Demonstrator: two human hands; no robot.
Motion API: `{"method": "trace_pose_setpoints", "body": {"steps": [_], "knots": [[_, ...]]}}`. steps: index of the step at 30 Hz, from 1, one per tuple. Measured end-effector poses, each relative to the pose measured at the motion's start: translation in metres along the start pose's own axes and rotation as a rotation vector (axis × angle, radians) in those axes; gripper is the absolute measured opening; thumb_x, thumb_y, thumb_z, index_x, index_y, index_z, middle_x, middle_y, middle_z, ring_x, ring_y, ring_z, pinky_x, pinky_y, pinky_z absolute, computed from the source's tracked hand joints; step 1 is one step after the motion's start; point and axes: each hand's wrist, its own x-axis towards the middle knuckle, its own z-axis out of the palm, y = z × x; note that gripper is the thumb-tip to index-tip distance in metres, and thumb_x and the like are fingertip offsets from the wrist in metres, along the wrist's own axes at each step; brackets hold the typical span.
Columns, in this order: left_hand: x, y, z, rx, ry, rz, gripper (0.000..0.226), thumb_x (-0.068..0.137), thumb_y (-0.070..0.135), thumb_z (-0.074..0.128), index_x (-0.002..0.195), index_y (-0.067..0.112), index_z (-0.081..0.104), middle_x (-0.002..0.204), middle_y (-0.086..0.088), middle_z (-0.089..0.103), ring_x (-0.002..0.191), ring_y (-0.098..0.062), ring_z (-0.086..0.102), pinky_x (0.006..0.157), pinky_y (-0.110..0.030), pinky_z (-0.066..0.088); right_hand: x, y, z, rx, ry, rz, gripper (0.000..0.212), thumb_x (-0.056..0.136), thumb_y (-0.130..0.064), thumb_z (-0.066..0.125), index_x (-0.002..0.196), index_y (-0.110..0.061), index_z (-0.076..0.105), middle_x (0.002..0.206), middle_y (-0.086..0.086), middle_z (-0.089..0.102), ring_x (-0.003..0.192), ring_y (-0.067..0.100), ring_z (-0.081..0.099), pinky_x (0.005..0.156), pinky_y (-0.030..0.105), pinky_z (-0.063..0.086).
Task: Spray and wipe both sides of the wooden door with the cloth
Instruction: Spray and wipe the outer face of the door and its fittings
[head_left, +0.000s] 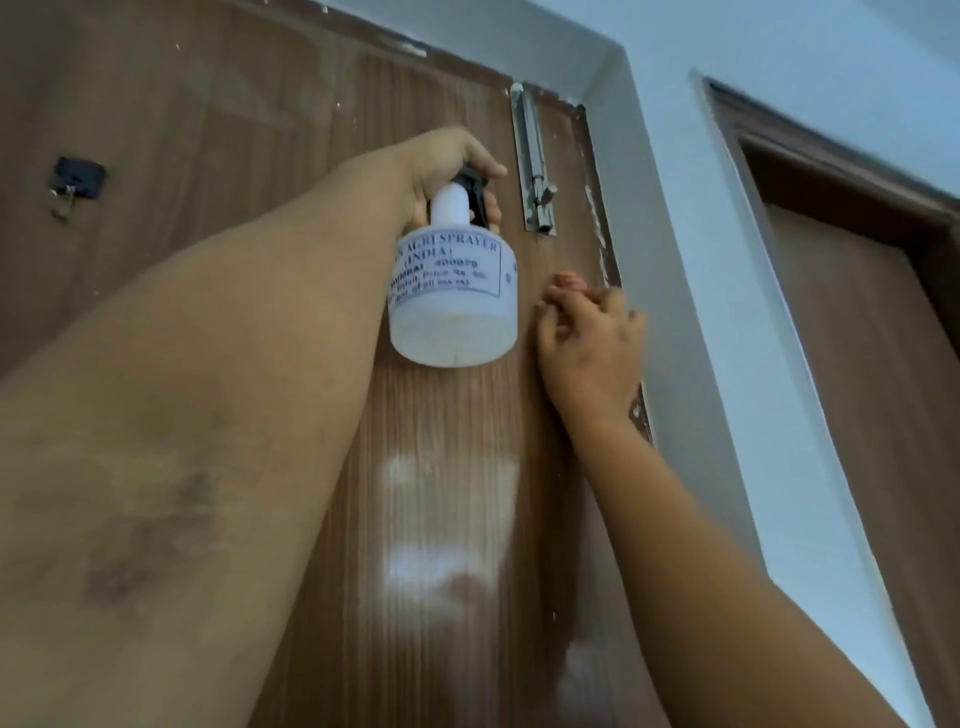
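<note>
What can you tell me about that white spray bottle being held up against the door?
The spray bottle looks like translucent white plastic, with a round squat body, a narrower white neck and a black trigger head. A label with blue print reads partly "AGRI SPRAYER (INDIA)". The left hand grips its neck and trigger, holding it raised and tilted, base towards the camera, close in front of the wooden door, beside the metal bolt.

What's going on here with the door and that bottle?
A person is cleaning a wooden door, working near its top corner. The left hand grips a white spray bottle by its trigger head, aimed at the door beside the metal slide bolt. The right hand rests against the door near its edge, fingers loosely curled. No cloth is visible, so wiping isn't happening yet.
</note>
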Motion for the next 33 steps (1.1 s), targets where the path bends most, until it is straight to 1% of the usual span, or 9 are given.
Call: {"method": "trace_pose_setpoints", "body": {"steps": [2,7,11,13,16,20,24,28,33], "knots": [[0.003,0.000,0.001,0.020,-0.004,0.002,0.009,0.090,0.011,0.059,0.085,0.009,0.052,0.066,-0.008,0.060,0.061,-0.023,0.060,0.063,-0.029,0.059,0.028,0.000,0.006,0.002,-0.035,0.185,0.027,0.096,-0.034,0.051,0.115,-0.028,0.069,0.117,0.004,0.054,0.102,0.024,0.042,0.078,0.028,0.036],[0.005,-0.001,0.004,0.019,0.066,0.025,0.016,0.097,0.010,0.055,0.081,0.005,0.053,0.065,-0.008,0.053,0.052,-0.020,0.056,0.042,-0.021,0.050,0.061,0.000,0.026,-0.034,-0.007,-0.058,0.026,0.096,-0.033,0.053,0.113,-0.022,0.069,0.112,0.007,0.057,0.101,0.025,0.044,0.078,0.028,0.035],[0.012,-0.001,0.003,-0.009,0.075,0.027,0.031,0.098,0.028,0.060,0.079,0.004,0.054,0.065,-0.008,0.057,0.052,-0.020,0.061,0.039,-0.019,0.048,0.086,0.012,0.031,0.146,0.063,0.052,0.023,0.096,-0.024,0.054,0.112,-0.022,0.071,0.109,0.008,0.057,0.097,0.020,0.040,0.077,0.020,0.025],[0.019,-0.001,0.003,0.038,0.069,0.026,0.038,0.096,0.036,0.062,0.081,0.002,0.057,0.066,-0.010,0.061,0.060,-0.024,0.064,0.040,-0.020,0.049,0.100,0.011,0.035,0.364,0.114,0.134,0.025,0.097,-0.017,0.051,0.112,-0.020,0.072,0.108,0.007,0.055,0.095,0.016,0.044,0.080,0.021,0.033],[0.032,0.002,0.009,0.050,0.033,0.033,0.036,0.094,0.035,0.065,0.090,-0.001,0.057,0.069,-0.011,0.062,0.061,-0.024,0.064,0.043,-0.024,0.053,0.125,-0.001,0.040,0.528,-0.068,0.028,0.027,0.099,-0.014,0.049,0.113,-0.021,0.072,0.113,0.002,0.058,0.094,0.004,0.053,0.080,0.012,0.045],[0.048,0.009,0.015,-0.060,0.028,0.045,0.030,0.095,0.030,0.062,0.094,0.001,0.054,0.065,-0.009,0.060,0.059,-0.022,0.062,0.059,-0.033,0.060,0.177,-0.007,0.037,0.429,-0.300,0.123,0.030,0.099,-0.019,0.047,0.118,-0.021,0.070,0.123,0.005,0.064,0.102,0.016,0.054,0.085,0.022,0.040],[0.059,0.017,0.019,-0.044,0.072,0.076,0.028,0.096,0.028,0.057,0.098,0.001,0.053,0.065,-0.011,0.059,0.062,-0.022,0.059,0.061,-0.030,0.057,0.220,-0.019,0.052,0.058,-0.222,-0.089,0.029,0.099,-0.028,0.049,0.118,-0.017,0.069,0.121,0.012,0.065,0.110,0.031,0.058,0.091,0.033,0.044],[0.064,0.014,0.019,0.048,0.053,0.104,0.029,0.099,0.024,0.052,0.083,0.000,0.058,0.061,-0.012,0.060,0.065,-0.023,0.057,0.072,-0.034,0.056,0.255,-0.041,0.070,-0.073,-0.247,-0.215,0.031,0.097,-0.038,0.056,0.119,-0.019,0.068,0.124,0.007,0.065,0.116,0.027,0.058,0.102,0.036,0.043],[0.066,0.014,0.012,0.014,0.071,0.093,0.027,0.094,0.025,0.058,0.104,0.001,0.052,0.069,-0.011,0.061,0.068,-0.024,0.062,0.075,-0.036,0.059,0.273,-0.044,0.064,-0.037,-0.403,-0.183,0.029,0.096,-0.029,0.061,0.122,-0.017,0.069,0.124,0.008,0.067,0.110,0.025,0.063,0.093,0.032,0.049]]}}
